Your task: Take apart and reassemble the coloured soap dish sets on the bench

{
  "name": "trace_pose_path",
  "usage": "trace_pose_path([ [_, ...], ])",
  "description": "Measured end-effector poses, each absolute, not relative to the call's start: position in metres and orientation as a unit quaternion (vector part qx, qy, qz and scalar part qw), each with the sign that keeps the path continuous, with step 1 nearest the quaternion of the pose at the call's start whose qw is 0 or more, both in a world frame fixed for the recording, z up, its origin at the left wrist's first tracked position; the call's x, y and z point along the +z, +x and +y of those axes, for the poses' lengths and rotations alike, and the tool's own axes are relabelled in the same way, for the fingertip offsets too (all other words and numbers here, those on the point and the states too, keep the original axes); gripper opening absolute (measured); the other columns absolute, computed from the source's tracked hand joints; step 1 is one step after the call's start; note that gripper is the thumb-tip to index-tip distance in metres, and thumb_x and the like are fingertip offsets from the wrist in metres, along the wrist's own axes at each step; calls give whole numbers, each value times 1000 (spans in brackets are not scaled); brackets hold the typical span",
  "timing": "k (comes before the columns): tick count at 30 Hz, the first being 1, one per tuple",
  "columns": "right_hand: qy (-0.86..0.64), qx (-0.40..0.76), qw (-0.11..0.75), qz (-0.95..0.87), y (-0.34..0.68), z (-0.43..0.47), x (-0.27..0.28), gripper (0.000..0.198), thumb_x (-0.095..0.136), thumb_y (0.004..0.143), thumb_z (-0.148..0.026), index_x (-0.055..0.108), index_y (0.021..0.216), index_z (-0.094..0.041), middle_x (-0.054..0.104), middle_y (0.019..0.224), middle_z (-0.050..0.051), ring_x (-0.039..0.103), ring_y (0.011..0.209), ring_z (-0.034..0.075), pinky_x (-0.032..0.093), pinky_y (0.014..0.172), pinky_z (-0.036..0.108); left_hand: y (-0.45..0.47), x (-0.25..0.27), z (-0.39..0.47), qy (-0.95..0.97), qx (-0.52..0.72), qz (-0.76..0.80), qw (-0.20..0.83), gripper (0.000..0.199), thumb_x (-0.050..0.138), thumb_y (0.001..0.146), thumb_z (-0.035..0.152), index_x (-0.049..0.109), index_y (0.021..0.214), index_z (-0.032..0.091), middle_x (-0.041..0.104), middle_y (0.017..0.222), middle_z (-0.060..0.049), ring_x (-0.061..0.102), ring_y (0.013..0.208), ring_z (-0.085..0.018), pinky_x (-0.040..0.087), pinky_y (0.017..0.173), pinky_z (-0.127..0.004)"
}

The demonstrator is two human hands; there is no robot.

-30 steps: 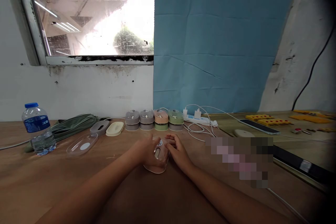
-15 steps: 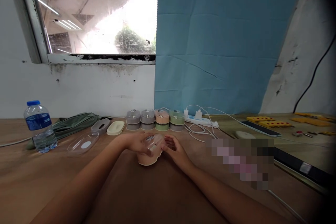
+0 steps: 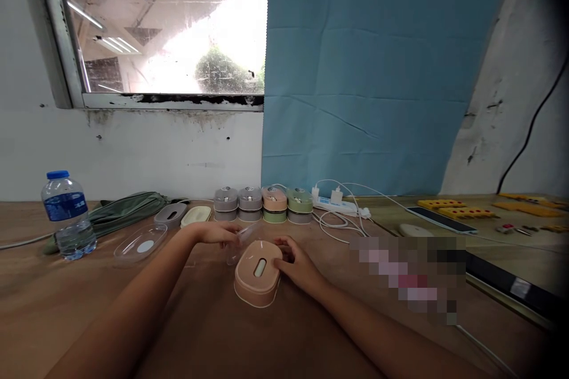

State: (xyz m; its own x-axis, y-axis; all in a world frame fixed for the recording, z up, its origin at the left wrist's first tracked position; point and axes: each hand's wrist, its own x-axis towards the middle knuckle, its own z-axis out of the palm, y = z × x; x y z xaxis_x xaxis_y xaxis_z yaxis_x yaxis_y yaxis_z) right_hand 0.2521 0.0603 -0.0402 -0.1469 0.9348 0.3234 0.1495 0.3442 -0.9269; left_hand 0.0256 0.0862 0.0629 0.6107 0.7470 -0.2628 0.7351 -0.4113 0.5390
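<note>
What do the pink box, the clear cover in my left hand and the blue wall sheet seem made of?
Pink box: probably plastic, smooth, glossy; its top catches light. Clear cover in your left hand: likely shiny plastic, since it's see-through. Blue wall sheet: matte, with fold creases; cloth or paper, I can't tell.

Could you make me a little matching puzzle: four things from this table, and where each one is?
1. pink box
2. tilted clear cover
3. clear cover with a white disc
4. blue-capped bottle

A. lying near the grey tray
B. standing at the far left
C. touched by the right hand
D. held in the left hand

Pairs: 1-C, 2-D, 3-A, 4-B
</note>
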Motion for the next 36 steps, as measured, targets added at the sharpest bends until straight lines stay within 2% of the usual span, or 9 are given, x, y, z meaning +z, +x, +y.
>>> trace_pose_path([
  [2,-416,392,500,-651,252,60,-39,36,59,60,-12,51,94,-21,57,99,3,55,90,18,45,74,29,20,65,89,845,21,466,262,36,42,70,21,54,104,21,62,95,1,57,83,-13,44,67,-19],
  [7,-426,389,493,-651,251,58,-35,33,58,59,-11,51,90,-20,58,93,2,56,86,17,45,71,28,10,54,104,831,63,536,132,54,45,64,16,41,118,17,58,105,-4,56,87,-17,44,73,-23],
  [12,-428,381,493,-655,250,56,-33,31,58,60,-12,51,88,-20,58,91,2,56,85,17,44,70,28,12,31,114,821,63,564,67,48,50,64,18,49,111,13,59,104,-11,55,93,-23,42,79,-30],
  [17,-425,381,493,-657,250,57,-35,31,58,60,-12,51,88,-20,59,88,1,56,83,17,44,69,28,22,24,114,826,89,556,35,40,45,74,39,53,106,16,54,111,-12,51,102,-25,38,88,-33],
  [20,-429,380,489,-657,251,57,-36,30,58,60,-12,50,87,-20,59,88,1,56,83,17,44,69,28,31,21,110,827,102,552,30,55,43,72,55,51,109,16,53,112,-13,52,100,-27,39,85,-35],
  [23,-430,380,486,-659,251,57,-36,29,57,60,-12,50,87,-20,58,88,2,55,84,17,43,69,28,39,17,105,835,104,539,34,61,48,67,59,53,109,15,54,110,-13,54,95,-28,41,82,-35],
  [30,-434,383,481,-659,250,56,-33,29,57,60,-12,49,87,-20,57,88,1,55,82,17,43,69,28,48,18,102,866,86,490,58,30,48,72,37,65,90,20,64,95,-4,58,85,-18,43,73,-23],
  [33,-433,383,478,-661,250,57,-34,29,56,61,-12,48,87,-20,56,88,1,55,83,17,43,69,28,49,17,103,873,68,479,69,29,49,71,31,64,93,20,67,84,-2,60,71,-14,43,61,-20],
  [36,-434,378,477,-664,251,57,-35,29,56,61,-12,48,88,-20,56,90,2,54,83,17,43,70,28,48,14,103,870,57,487,56,33,52,67,31,63,96,19,67,81,-5,59,69,-16,43,59,-21],
])
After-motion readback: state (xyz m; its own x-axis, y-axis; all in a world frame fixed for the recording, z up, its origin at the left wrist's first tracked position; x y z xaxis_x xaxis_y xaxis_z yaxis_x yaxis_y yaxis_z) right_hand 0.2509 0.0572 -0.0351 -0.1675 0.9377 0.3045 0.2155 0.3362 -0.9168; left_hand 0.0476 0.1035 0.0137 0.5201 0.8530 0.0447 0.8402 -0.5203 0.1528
